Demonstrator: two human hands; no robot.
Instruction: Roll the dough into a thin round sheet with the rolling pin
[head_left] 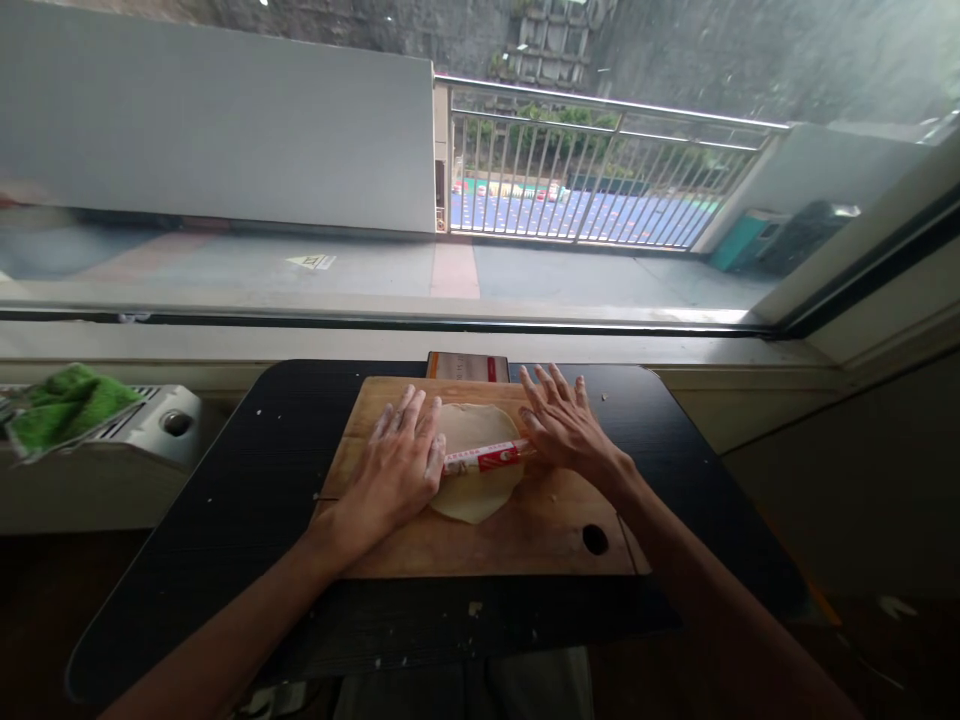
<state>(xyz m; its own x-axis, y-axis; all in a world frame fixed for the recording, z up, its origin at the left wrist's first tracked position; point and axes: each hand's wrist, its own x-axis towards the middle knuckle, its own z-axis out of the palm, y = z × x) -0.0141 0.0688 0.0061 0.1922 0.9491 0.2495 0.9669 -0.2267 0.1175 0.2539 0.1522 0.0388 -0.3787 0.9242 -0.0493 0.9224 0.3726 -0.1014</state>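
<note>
Pale crumbs (475, 608) lie on the near strip of my black table (225, 540); I'd keep them off the dough, since a hard bit could tear it. Next comes the wooden board (525, 556), its round hole (595, 540) at the near right corner. I judge it worth checking that the board sits steady, because any slide would spoil an even push.

The dough sheet (474, 497) lies flat mid-board, between my hands, its near edge drawn to a blunt point and its far edge rounder. Giving it a turn between strokes should even out that shape.

Across it lies the roller (484, 458), a cylinder with a red and white label, its right end farther from me than its left. My left hand (401, 440) lies over the left end, fingers stretched out and slightly parted; my right hand (562, 415) covers the right end, fingers spread wider. Neither grips; both seem to press with flattened palms, which suits rolling, provided the weight stays equal. Pale dust on my left fingers should help against sticking.

Beyond the board, a box (469, 367) stands at the table's far edge, then the window ledge (375, 345), and outside, a metal railing (577, 170).
</note>
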